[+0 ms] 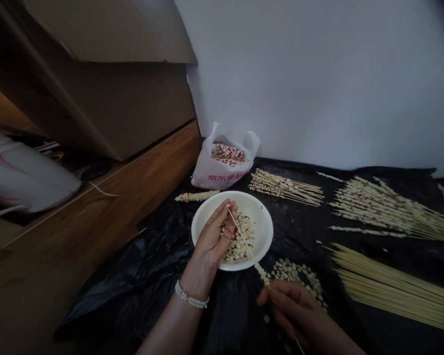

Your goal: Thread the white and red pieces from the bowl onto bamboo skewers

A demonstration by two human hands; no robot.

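My right hand (pixel 296 308) is closed round a thin wooden skewer (pixel 243 238), which slants up and to the left. Pale corn kernels (pixel 262 274) are threaded on it just above my fingers. Over the white bowl (pixel 263 209), my left hand (pixel 216 231) is turned palm up with its fingers curled together at the skewer's tip. Whatever is between those fingertips is too small to make out. Loose cream and dark red kernels (pixel 244 241) lie in the bowl below, and more pale kernels (pixel 296 273) are heaped beside my right hand.
Behind the bowl stands a white plastic bag (pixel 210 170) of speckled corn cobs (pixel 227 153), with a partly stripped cob (pixel 196 196) nearby. Threaded skewers (pixel 377 204) and bare skewers (pixel 395 286) lie right on black plastic sheeting (pixel 133 276). A cardboard box (pixel 133 103) rises left.
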